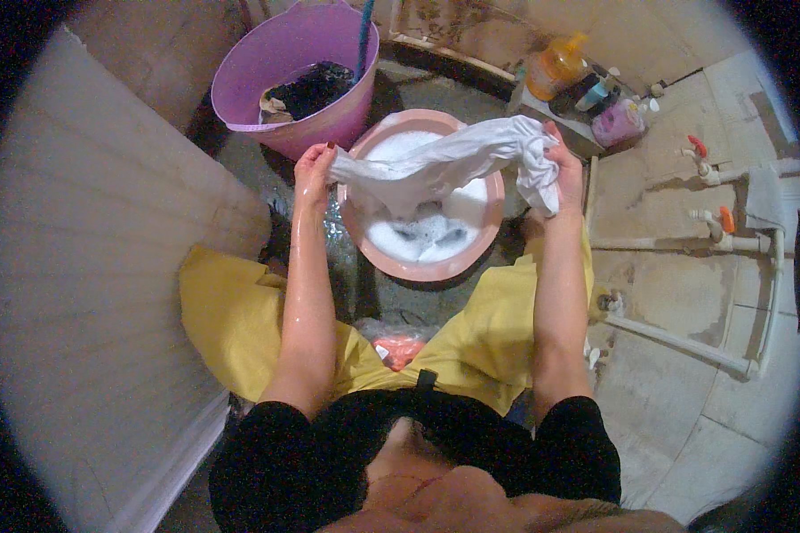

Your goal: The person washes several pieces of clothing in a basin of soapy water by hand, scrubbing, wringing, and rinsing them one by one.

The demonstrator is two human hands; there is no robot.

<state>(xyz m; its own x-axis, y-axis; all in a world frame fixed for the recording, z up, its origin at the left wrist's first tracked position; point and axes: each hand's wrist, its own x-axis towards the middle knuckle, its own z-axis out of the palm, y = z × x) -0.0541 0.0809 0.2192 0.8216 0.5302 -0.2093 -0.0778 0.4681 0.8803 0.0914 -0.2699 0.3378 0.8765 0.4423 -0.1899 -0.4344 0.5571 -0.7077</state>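
Upper right of the frame, on a low ledge, stand my bottles: an orange bottle (556, 64) with a spout top, a pink bottle (615, 123) lying squat beside it, and a small dark container (576, 92) between them. Their labels are too small to make out.

At centre top I hold a white cloth (458, 160), wet and twisted into a thick rope, stretched across a round pink basin (422, 265). My left hand (315, 167) pinches one end, fingers pressed together over the fabric. My right hand (562, 169) is closed around the bunched, wrinkled other end, fingers curled into the folds. The cloth's middle sags down into white foam (418, 233), which fills the basin with dark patches of water showing through.

Upper left of the basin sits a purple tub (284, 67), smooth plastic, with dark laundry (316, 89) inside and a blue stick (364, 35) leaning against its rim. My forearms are wet and shiny. Yellow fabric (231, 320) drapes over my knees at lower centre. At right, white pipes (684, 342) with orange-handled taps (727, 218) run along the rough concrete floor.
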